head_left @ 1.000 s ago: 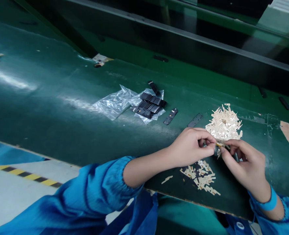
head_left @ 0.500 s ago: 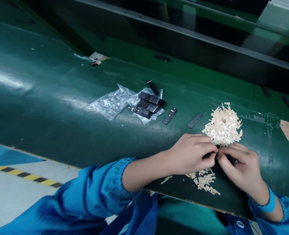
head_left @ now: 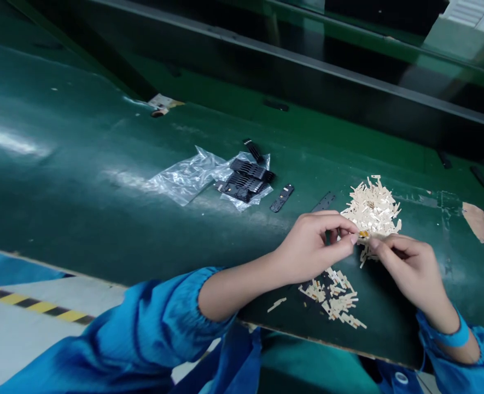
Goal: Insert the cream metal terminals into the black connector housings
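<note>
A long green worktop [head_left: 98,227] runs across the room, its surface glossy and scuffed, with a bright streak of reflected light [head_left: 12,139] at the far left. Toward the right, a pinkish-tan patch [head_left: 475,220] breaks the green. Behind the worktop, a grey rail [head_left: 307,61] slopes down to the right above a dark panel [head_left: 242,63], and a dark slanting brace [head_left: 89,49] meets the surface at upper left. A pale ribbed object [head_left: 473,11] sits at the top right. Below the worktop's front edge, yellow-and-black striped tape [head_left: 30,305] crosses a pale floor [head_left: 7,342].
</note>
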`<state>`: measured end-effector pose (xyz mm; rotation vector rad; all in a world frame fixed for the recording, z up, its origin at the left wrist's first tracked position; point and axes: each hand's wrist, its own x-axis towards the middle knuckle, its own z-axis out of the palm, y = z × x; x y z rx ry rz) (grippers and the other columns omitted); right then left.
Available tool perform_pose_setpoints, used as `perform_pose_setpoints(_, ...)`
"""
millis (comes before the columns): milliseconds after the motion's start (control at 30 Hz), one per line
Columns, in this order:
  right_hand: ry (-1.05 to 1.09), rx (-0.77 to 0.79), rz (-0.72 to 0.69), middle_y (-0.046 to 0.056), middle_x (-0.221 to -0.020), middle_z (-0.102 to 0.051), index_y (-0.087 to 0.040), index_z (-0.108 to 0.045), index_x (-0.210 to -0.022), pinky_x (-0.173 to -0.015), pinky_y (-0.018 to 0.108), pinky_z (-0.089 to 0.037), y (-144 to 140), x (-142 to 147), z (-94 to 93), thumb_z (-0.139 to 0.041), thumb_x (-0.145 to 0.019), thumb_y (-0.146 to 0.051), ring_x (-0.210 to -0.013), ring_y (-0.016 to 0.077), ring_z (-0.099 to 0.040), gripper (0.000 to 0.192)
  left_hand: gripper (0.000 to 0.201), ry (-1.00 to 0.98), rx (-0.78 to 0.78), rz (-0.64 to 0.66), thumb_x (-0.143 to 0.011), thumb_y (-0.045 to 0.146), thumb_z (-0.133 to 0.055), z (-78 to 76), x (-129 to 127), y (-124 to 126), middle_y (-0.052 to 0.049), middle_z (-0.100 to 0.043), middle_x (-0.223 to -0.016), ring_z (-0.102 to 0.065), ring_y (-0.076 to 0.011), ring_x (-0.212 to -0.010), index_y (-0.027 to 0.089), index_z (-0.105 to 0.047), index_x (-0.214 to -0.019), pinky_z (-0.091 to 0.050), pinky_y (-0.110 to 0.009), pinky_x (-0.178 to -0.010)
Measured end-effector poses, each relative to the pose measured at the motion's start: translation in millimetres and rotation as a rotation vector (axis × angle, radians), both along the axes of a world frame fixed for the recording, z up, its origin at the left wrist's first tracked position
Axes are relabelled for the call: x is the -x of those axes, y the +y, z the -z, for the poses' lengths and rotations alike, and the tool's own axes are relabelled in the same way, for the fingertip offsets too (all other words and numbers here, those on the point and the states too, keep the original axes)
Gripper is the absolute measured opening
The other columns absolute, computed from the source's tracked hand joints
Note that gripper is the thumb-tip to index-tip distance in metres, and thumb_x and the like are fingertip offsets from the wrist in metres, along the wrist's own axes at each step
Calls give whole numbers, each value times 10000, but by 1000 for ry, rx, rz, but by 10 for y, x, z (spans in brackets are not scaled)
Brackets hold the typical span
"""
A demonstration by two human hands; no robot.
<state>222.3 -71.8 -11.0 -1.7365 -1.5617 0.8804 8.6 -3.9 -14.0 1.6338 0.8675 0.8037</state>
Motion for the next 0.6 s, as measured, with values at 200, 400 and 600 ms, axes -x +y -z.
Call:
perform_pose_setpoints(200,421,79,175,45,-714,-780,-208,-835,-840,-505,268,-510,-49,112,42,-788,-828,-331,-556,172,-643,132,132,-30,85,70,-886,206,-653,43,-54,-32,-20,-701,-802,-595,-96,-666,158,-772,-911,-447,-195,-560)
perform_pose_setpoints(400,326,76,108,29,-650,-728,-210,-804,-734,-511,264,-501,-43,79,23,-768,-803,-279,-557,169,-613,104,140,-19,232,263,-840,289,-710,19,-51,0,-7,-669,-754,-551,-99,-632,159,-754,-815,-442,-216,-574)
perform_pose_setpoints(600,260,101,9,0,-572,-627,-196,-763,-701,-449,245,-374,-45,111,13,-750,-800,-272,-494,136,-487,125,138,30,296,330,-832,225,-631,86,-35,28,-7,-699,-747,-589,-117,-681,163,-746,-789,-450,-233,-631)
